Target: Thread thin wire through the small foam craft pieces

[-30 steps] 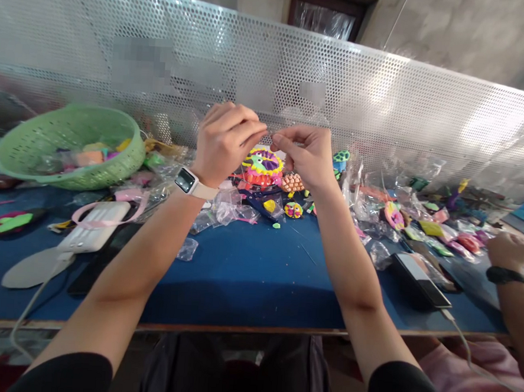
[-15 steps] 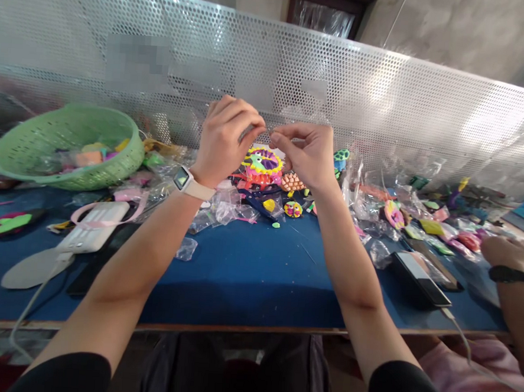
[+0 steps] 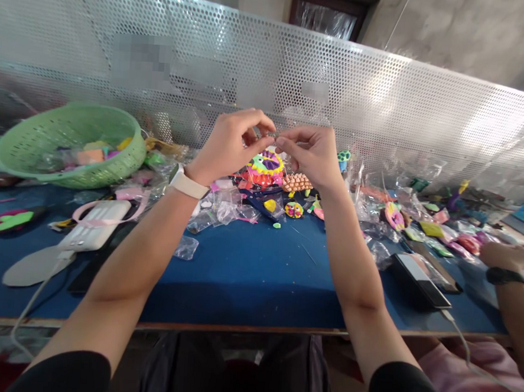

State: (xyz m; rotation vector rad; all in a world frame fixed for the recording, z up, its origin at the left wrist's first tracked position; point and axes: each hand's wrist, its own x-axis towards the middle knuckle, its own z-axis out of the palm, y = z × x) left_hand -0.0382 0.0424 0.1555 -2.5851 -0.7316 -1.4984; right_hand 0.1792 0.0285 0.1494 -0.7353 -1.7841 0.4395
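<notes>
My left hand (image 3: 239,140) and my right hand (image 3: 311,153) are raised above the back of the table, their fingertips almost meeting. Each hand pinches with thumb and forefinger; whatever is between the tips is too small to make out. Below and behind them lie a yellow-rimmed purple and green clay figure (image 3: 268,162) and a bumpy tan clay piece (image 3: 296,183). In front of these sit a small round yellow clay piece with a coloured pattern (image 3: 293,210) and a tiny green clay bit (image 3: 277,225).
At the left stands a green basket (image 3: 68,177) with wrapped pieces in it. A white power bank (image 3: 94,227) with a cable lies nearer. Clear bags are strewn along the perforated metal panel (image 3: 270,60). On the right are a phone (image 3: 423,280) and a co-worker's hand (image 3: 507,256).
My left hand has turned at the wrist and shifted slightly right and down, its fingers curling more. My right hand has moved a little to the right. Both still pinch.
</notes>
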